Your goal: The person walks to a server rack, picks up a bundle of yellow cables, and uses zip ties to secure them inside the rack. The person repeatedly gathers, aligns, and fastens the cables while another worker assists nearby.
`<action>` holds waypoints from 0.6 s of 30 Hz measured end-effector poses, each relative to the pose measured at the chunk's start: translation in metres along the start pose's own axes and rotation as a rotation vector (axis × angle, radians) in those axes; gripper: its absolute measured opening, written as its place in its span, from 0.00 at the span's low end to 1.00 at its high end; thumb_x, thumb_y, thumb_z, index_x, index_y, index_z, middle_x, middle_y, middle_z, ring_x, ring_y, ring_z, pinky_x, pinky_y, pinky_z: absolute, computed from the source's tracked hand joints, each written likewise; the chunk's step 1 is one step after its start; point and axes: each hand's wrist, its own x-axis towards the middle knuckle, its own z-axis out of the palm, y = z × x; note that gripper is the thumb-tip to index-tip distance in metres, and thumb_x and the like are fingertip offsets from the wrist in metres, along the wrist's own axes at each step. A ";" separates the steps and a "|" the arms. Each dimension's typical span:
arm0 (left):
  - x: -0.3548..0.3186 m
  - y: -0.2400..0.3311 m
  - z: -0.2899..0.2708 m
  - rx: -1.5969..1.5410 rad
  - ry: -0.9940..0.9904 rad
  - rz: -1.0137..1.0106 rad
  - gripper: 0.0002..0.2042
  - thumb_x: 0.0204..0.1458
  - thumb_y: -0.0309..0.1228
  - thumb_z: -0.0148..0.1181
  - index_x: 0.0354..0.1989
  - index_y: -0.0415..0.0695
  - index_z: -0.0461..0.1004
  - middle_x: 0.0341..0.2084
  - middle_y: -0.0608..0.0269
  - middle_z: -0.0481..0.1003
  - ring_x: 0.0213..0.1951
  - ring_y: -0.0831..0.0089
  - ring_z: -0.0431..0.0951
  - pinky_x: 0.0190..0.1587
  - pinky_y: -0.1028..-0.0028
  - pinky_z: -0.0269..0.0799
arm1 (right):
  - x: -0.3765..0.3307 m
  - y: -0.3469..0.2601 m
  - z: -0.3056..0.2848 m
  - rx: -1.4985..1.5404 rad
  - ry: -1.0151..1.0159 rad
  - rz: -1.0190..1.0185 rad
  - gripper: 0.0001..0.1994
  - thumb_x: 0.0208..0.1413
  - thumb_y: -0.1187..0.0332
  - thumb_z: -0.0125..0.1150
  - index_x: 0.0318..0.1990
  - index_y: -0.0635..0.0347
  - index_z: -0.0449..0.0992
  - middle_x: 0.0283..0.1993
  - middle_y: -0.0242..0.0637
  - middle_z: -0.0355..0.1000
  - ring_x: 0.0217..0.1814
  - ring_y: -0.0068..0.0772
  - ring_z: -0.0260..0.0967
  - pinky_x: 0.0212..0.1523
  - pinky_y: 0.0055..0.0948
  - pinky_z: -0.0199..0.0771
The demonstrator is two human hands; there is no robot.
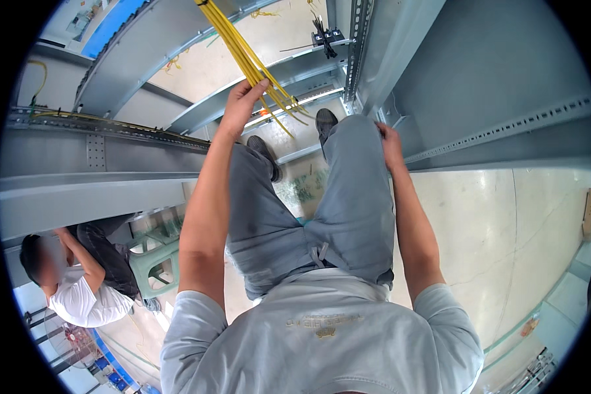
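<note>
A bundle of long yellow wires (238, 49) slants down from the top of the view, tied with a dark band near the upper edge. My left hand (245, 102) is closed around the bundle near its lower end, thumb on top. Below the hand, the loose wire ends fan out above the cabinet floor. My right hand (391, 146) rests beside my right knee, close to the edge of the grey metal cabinet (486, 72). Its fingertips are partly hidden by the knee, so I cannot make out anything in them.
Perforated rails (519, 125) and metal cross bars surround my legs. A black component with dark ties (325, 38) is fixed at the far right. Yellow wiring (111, 120) runs along a left beam. At lower left, a person (88, 299) sits by a green stool (154, 266).
</note>
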 end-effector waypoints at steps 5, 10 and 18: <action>-0.013 0.012 0.014 -0.048 -0.123 0.038 0.19 0.66 0.44 0.59 0.53 0.41 0.76 0.46 0.64 0.79 0.50 0.73 0.77 0.56 0.67 0.74 | 0.016 -0.113 0.002 0.004 -0.034 -0.195 0.16 0.61 0.67 0.62 0.54 0.63 0.80 0.51 0.45 0.81 0.53 0.36 0.80 0.56 0.32 0.76; -0.023 0.002 0.011 -0.071 -0.099 0.095 0.14 0.65 0.42 0.61 0.46 0.43 0.79 0.36 0.69 0.80 0.36 0.81 0.72 0.41 0.76 0.69 | 0.040 -0.155 0.051 -0.014 -0.279 -0.270 0.18 0.60 0.69 0.62 0.57 0.63 0.79 0.54 0.43 0.80 0.56 0.35 0.78 0.59 0.32 0.75; -0.033 -0.007 0.004 -0.083 -0.073 0.134 0.14 0.64 0.42 0.62 0.43 0.41 0.79 0.29 0.73 0.74 0.31 0.83 0.66 0.34 0.78 0.63 | 0.047 -0.153 0.127 0.218 -0.583 -0.136 0.29 0.58 0.73 0.61 0.69 0.59 0.69 0.60 0.50 0.74 0.60 0.38 0.74 0.62 0.34 0.73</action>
